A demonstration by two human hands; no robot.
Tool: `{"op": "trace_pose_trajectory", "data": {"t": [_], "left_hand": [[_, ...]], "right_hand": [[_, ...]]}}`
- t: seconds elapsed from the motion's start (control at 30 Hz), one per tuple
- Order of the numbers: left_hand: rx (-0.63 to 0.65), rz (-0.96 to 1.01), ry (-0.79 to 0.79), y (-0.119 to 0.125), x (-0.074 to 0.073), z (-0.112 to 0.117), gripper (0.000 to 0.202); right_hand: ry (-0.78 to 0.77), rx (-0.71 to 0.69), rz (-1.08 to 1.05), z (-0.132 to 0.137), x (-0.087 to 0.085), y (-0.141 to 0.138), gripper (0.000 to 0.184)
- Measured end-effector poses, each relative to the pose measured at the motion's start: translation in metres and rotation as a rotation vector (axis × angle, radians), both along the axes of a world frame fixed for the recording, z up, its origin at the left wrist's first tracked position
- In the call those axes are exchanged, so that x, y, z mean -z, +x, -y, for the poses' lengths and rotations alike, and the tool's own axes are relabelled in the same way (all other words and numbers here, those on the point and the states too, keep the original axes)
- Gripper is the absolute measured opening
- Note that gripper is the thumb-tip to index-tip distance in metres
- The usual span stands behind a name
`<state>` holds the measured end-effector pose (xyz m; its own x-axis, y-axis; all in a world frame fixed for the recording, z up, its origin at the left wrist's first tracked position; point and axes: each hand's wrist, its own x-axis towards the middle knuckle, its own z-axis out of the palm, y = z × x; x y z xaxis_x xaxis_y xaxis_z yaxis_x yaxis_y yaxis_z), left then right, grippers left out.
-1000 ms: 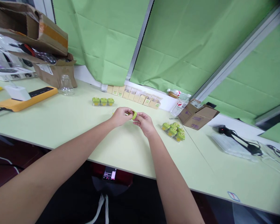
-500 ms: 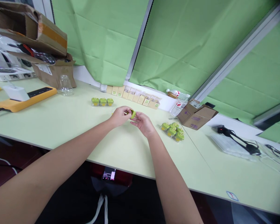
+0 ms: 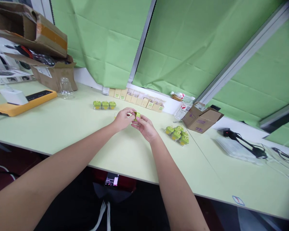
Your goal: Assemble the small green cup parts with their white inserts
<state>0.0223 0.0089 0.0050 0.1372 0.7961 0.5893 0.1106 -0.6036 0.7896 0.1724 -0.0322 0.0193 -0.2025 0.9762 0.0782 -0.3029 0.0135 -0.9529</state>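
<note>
**Both hands on one small green piece, mid-table**

Clock centred on the held piece, 12 at the top of my head feed. I've got the left hand [image 3: 124, 120] and right hand [image 3: 146, 128] meeting over the pale green-white tabletop [image 3: 135, 154]. Between them: a small lime-green curved piece [image 3: 137, 114], partly covered by fingers; can't tell its full shape.

Grip: left thumb and forefinger closed to a pinch on its left side. Right thumb and fingertips closed on its right side, lower fingers loosely curled. Can't tell whether the piece touches the table.

At 10 o'clock, near: three clear containers with green lids [image 3: 104, 105], side by side in a row. At 4, near the right hand: a tight cluster of clear containers with green lids and pale loops on top [image 3: 176, 135].

At 12: a row of small tan cardboard boxes [image 3: 141, 101] along the wall edge. At 3: a brown cardboard carton [image 3: 197, 119], flap out, clear plastic bottle [image 3: 181, 110] just beside it. At 9, well apart: an orange-and-black power strip [image 3: 42, 98]; just beyond it, a clear plastic dome-shaped vessel [image 3: 66, 88]. At 7, below the table edge: a black phone, screen lit [image 3: 111, 179].
</note>
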Motion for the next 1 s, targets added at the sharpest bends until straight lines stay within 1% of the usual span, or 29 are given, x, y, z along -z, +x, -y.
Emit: {"op": "trace_pose_trajectory", "data": {"t": [0.2, 0.27, 0.4, 0.53, 0.63, 0.77, 0.9, 1.0], "left_hand": [[-0.006, -0.018, -0.012, -0.002, -0.0038, 0.0025, 0.007], [-0.037, -0.05, 0.012, -0.0026, -0.0052, 0.0035, 0.006], [-0.138, -0.142, 0.077, -0.0033, -0.006, 0.0043, 0.003], [-0.144, -0.183, 0.162, -0.0035, -0.0041, 0.0043, 0.004], [-0.111, -0.207, 0.113, -0.0044, -0.0038, 0.0057, 0.009], [-0.055, -0.183, 0.032, -0.0062, -0.0054, 0.0074, 0.014], [-0.041, -0.148, -0.004, -0.0071, -0.0052, 0.0054, 0.017], [-0.058, -0.109, -0.022, -0.0061, -0.0043, 0.0034, 0.017]], "right_hand": [[0.004, -0.015, 0.016, -0.0002, 0.0007, 0.003, 0.036], [0.004, -0.014, 0.022, 0.0002, 0.0003, 0.0026, 0.036], [-0.005, 0.012, 0.034, 0.0004, -0.0003, 0.0009, 0.036], [0.016, 0.039, 0.051, -0.0001, 0.0008, 0.0003, 0.038], [0.043, 0.069, 0.067, -0.0002, 0.0013, 0.0011, 0.04], [0.044, 0.078, 0.087, -0.0002, 0.0011, 0.0033, 0.042], [0.059, 0.07, 0.108, -0.0006, 0.0014, 0.0049, 0.045], [0.064, 0.071, 0.118, -0.0011, 0.0017, 0.0047, 0.044]]}}
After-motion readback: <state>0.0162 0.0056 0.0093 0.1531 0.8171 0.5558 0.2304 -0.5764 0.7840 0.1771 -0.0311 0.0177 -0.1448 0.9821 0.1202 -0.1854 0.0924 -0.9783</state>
